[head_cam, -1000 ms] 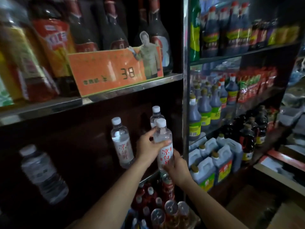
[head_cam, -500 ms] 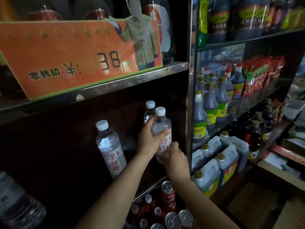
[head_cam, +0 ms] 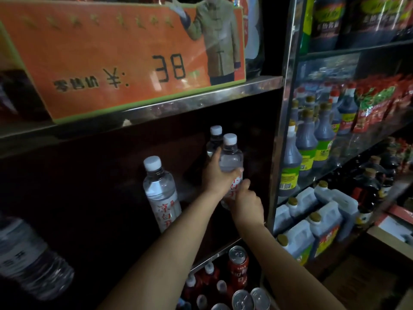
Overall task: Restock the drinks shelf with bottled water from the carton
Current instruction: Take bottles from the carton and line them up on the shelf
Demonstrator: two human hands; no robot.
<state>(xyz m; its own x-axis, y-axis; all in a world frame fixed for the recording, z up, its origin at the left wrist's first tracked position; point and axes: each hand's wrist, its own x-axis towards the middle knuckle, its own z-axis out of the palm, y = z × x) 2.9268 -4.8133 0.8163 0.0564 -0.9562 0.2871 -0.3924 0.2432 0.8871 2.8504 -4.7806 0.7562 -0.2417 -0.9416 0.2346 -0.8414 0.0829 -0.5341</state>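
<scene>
In the head view, the left hand (head_cam: pixel 215 176) is wrapping around the upper body of a water bottle (head_cam: pixel 230 161) standing upright in the dark drinks shelf (head_cam: pixel 202 102), while the right hand (head_cam: pixel 247 203) is closing around its lower part. A second bottle (head_cam: pixel 215 137) is standing just behind (partly hidden), and another bottle (head_cam: pixel 161 191) is standing apart to the left.

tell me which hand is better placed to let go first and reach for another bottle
Probably the right hand: it only touches the water bottle low down, while the left hand wraps its middle and carries it.
</scene>
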